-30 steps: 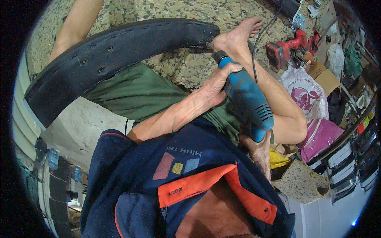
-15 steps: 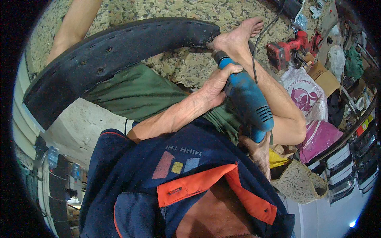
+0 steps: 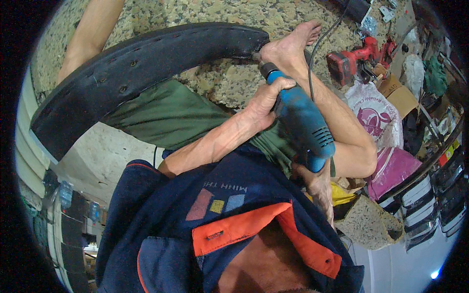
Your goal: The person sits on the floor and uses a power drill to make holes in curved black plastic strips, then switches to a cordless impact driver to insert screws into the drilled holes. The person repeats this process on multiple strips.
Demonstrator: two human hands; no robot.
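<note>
A blue corded power drill (image 3: pixel 304 123) points away from me, its chuck near the right end of a long, curved black panel (image 3: pixel 166 56). My left hand (image 3: pixel 267 101) wraps round the front of the drill body. Behind it, my right hand (image 3: pixel 315 181) grips the handle, its fingers mostly hidden by the tool. The panel has a row of small slots along its outer edge and several holes at its left part. It lies across my leg in green trousers (image 3: pixel 171 115). My bare foot (image 3: pixel 293 46) is beside the panel's right end. The bit's tip is hard to make out.
A speckled stone floor (image 3: pixel 210 83) lies beneath. To the right are a red cordless tool (image 3: pixel 359 56), a white printed bag (image 3: pixel 373 110), a cardboard box (image 3: pixel 398 95), a pink bag (image 3: pixel 393 171) and a speckled block (image 3: pixel 369 224). The drill's black cable (image 3: pixel 312 63) runs up past my foot.
The drill, both hands and the panel's right end have shifted very slightly left. My grip on the drill looks the same.
</note>
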